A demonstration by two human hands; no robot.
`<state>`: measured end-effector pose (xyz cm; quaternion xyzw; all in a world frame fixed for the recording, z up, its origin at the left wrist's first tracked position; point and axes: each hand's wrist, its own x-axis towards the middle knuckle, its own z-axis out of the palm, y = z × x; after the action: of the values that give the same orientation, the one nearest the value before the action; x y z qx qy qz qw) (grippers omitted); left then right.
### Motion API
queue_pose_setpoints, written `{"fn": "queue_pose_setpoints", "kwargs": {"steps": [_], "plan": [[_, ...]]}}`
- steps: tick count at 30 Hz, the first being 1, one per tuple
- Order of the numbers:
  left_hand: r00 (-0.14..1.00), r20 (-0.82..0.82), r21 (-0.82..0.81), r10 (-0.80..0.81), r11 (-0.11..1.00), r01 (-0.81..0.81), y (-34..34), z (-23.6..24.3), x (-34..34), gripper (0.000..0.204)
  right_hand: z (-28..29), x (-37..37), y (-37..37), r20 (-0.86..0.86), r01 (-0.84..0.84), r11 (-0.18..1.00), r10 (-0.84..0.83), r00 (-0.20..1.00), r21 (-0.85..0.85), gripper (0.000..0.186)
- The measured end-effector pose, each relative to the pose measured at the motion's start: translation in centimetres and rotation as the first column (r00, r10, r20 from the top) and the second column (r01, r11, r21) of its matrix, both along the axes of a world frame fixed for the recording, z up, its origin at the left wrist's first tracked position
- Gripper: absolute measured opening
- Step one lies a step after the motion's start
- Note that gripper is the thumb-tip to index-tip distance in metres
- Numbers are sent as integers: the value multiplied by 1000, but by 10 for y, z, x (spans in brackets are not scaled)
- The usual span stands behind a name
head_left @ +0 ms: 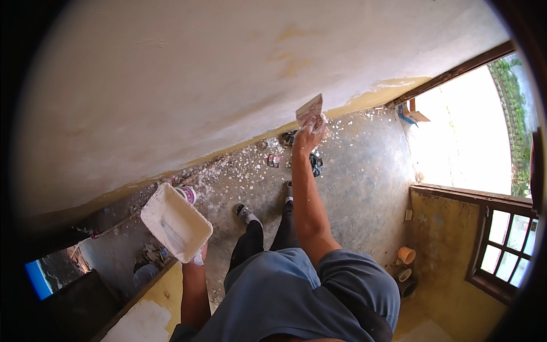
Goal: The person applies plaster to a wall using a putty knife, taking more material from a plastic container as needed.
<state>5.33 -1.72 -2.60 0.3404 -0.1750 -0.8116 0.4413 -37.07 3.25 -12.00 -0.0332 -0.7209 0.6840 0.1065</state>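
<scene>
My right hand (pixel 309 135) is raised toward the pale wall (pixel 228 74) and grips a flat putty knife (pixel 309 109) smeared with white filler; the blade's edge is at the wall's lower part. Held low on the left is a white rectangular tray (pixel 175 222) coated inside with white filler. My left hand (pixel 199 256) grips it from underneath at its near corner. My legs in dark trousers and my feet (pixel 244 212) stand on the floor between the two hands.
The concrete floor (pixel 353 182) is littered with white flakes. A small tub (pixel 187 194) sits by the wall's foot. Cardboard (pixel 411 113) lies at the open doorway on the right. Orange cups (pixel 405 255) stand near a yellow wall with a window (pixel 504 245).
</scene>
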Motion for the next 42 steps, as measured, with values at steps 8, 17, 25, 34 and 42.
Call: {"fn": "queue_pose_setpoints", "kwargs": {"steps": [8, 17, 25, 34, 42], "plan": [[999, -46, 172, 8, 985, 0, -1, 10, -11, 65, -5, -55, -76, -112, 55, 959, -24, 993, 279, 35], [996, -81, 135, -36, 990, 46, 2, 7, -10, 68, -90, -122, 20, 714, 412, 719, 167, 680, -561, 15], [985, -165, 104, -56, 992, 74, 7, 11, -10, 67, 30, -143, 10, 574, 232, 770, 203, 793, -594, 24], [979, -165, 52, -117, 991, 127, 4, 9, -11, 64, 67, -90, -9, 147, -78, 962, 120, 982, -262, 19], [975, -185, 24, -122, 991, 129, 4, -6, 1, 67, -25, 26, 0, -230, -386, 788, 537, 812, 479, 29]]}}
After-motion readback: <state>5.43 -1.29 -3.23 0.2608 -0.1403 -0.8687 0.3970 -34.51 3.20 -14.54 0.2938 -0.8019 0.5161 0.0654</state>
